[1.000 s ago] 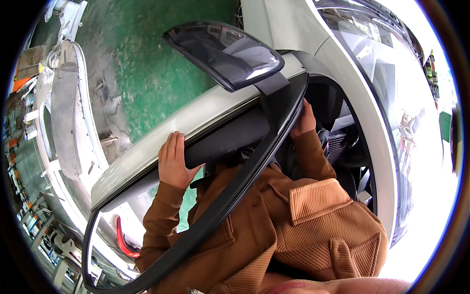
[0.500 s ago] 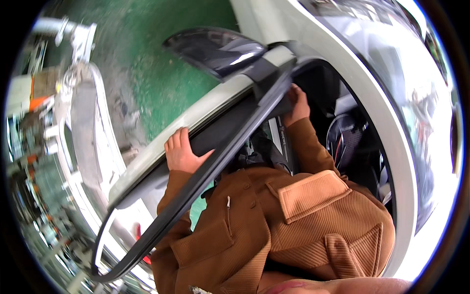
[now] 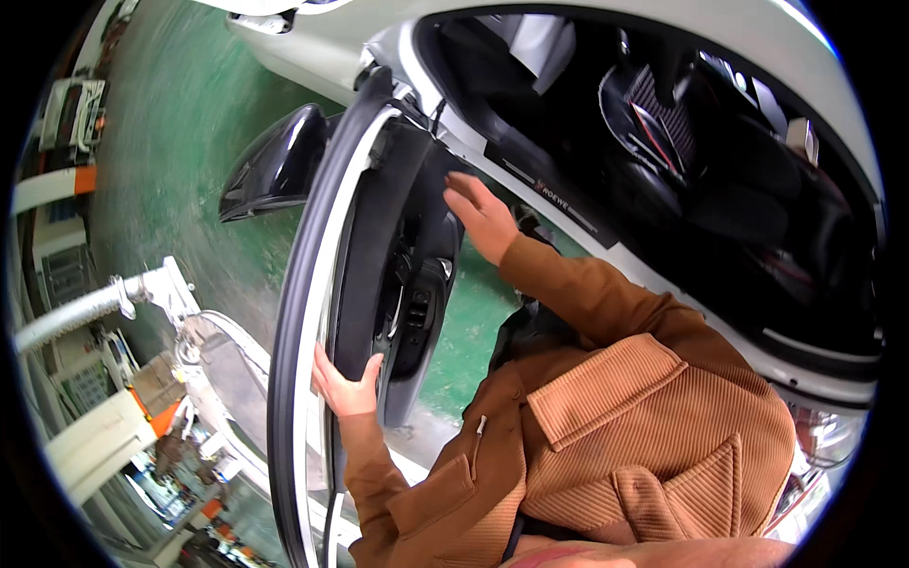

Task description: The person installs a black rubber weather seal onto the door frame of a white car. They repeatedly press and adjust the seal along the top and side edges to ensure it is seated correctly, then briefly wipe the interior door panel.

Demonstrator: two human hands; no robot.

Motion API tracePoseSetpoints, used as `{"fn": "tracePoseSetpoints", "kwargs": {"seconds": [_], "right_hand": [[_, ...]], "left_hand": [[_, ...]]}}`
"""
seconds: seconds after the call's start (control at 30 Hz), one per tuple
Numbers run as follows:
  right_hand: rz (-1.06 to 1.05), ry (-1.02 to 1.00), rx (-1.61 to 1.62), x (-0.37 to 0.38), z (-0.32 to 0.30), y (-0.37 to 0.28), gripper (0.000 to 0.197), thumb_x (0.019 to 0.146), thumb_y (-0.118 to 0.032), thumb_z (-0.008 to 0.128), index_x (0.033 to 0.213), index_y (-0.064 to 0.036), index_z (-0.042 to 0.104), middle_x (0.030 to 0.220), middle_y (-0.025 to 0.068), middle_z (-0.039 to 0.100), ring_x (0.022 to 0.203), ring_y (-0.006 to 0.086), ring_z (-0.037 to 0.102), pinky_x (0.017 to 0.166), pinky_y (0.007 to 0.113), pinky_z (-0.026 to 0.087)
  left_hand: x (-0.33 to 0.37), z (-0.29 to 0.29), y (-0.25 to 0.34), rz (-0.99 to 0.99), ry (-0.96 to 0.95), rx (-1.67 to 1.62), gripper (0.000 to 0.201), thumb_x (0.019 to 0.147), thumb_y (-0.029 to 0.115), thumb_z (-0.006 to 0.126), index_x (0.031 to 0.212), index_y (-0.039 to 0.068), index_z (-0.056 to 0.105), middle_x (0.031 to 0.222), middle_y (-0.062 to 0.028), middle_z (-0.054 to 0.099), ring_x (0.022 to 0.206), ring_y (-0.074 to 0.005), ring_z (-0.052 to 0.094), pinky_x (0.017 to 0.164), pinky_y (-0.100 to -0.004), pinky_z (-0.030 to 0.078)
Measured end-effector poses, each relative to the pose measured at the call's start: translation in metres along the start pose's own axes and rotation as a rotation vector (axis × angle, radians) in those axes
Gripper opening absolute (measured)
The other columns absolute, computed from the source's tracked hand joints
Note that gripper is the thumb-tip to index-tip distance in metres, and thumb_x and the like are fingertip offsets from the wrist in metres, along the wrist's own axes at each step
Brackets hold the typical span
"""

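Note:
A white car's front door (image 3: 327, 293) stands swung out in front of me, its black inner panel facing me. My left hand (image 3: 346, 386) grips the door at the window sill, fingers over the edge and thumb on the inner side. Farther forward, my right hand (image 3: 481, 218) has its fingers stretched out beside the front part of the black door panel (image 3: 393, 204); whether they touch it I cannot tell. The armrest with window switches (image 3: 417, 308) lies between my two hands. Beyond the window frame juts the glossy black side mirror (image 3: 275, 166).
To my right is the open doorway with its door sill (image 3: 559, 199), steering wheel (image 3: 653, 128) and dark seats. A white metal frame (image 3: 161, 289) stands on the green floor (image 3: 180, 142) at left, with shelves and parts behind it.
The door has swung wider from the car, and my view has turned, showing more of its inner panel. My right hand is now in plain view beside the panel; my left still holds the sill.

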State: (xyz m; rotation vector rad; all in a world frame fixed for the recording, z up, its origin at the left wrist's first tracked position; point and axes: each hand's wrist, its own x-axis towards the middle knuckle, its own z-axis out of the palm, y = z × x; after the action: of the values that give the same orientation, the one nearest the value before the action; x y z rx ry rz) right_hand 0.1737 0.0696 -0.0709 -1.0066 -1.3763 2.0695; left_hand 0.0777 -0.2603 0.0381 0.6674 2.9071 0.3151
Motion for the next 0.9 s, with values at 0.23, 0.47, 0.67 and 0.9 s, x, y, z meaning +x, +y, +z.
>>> {"fn": "tracePoseSetpoints", "kwargs": {"seconds": [0.23, 0.47, 0.67, 0.9], "right_hand": [[-0.007, 0.309, 0.220, 0.081, 0.026, 0.041, 0.042, 0.110, -0.028, 0.050, 0.139, 0.0003, 0.063, 0.141, 0.0142, 0.066, 0.133, 0.0212, 0.059, 0.115, 0.033, 0.042], [-0.015, 0.466, -0.099, 0.196, 0.043, 0.071, 0.050, 0.108, -0.037, 0.043, 0.131, -0.0003, 0.067, 0.133, 0.0229, 0.069, 0.128, 0.0387, 0.061, 0.113, 0.040, 0.043], [0.012, 0.395, 0.180, 0.206, 0.037, 0.110, 0.050, 0.108, -0.039, 0.044, 0.128, -0.0020, 0.072, 0.131, 0.0166, 0.073, 0.126, 0.0314, 0.064, 0.111, 0.037, 0.044], [0.104, 0.614, -0.113, 0.228, 0.025, 0.166, 0.053, 0.107, -0.046, 0.041, 0.126, -0.0086, 0.074, 0.123, 0.0278, 0.071, 0.117, 0.0512, 0.064, 0.108, 0.052, 0.047]], "left_hand": [[0.046, 0.006, 0.033, 0.167, -0.076, 0.052, 0.118, 0.072, 0.040, 0.097, 0.159, -0.007, 0.033, 0.157, -0.0307, 0.041, 0.147, -0.0473, 0.040, 0.124, -0.0520, 0.033], [0.099, 0.041, 0.084, 0.251, -0.083, 0.141, 0.105, 0.083, 0.051, 0.087, 0.155, -0.006, 0.036, 0.142, -0.0328, 0.050, 0.130, -0.0542, 0.051, 0.110, -0.0566, 0.043], [0.092, 0.036, 0.091, 0.196, -0.095, 0.117, 0.101, 0.082, 0.046, 0.088, 0.154, -0.005, 0.038, 0.137, -0.0301, 0.051, 0.126, -0.0511, 0.053, 0.107, -0.0554, 0.044], [0.097, 0.035, 0.094, 0.251, -0.070, 0.132, 0.098, 0.082, 0.039, 0.090, 0.153, -0.006, 0.039, 0.136, -0.0298, 0.052, 0.126, -0.0504, 0.053, 0.108, -0.0536, 0.044]]}}
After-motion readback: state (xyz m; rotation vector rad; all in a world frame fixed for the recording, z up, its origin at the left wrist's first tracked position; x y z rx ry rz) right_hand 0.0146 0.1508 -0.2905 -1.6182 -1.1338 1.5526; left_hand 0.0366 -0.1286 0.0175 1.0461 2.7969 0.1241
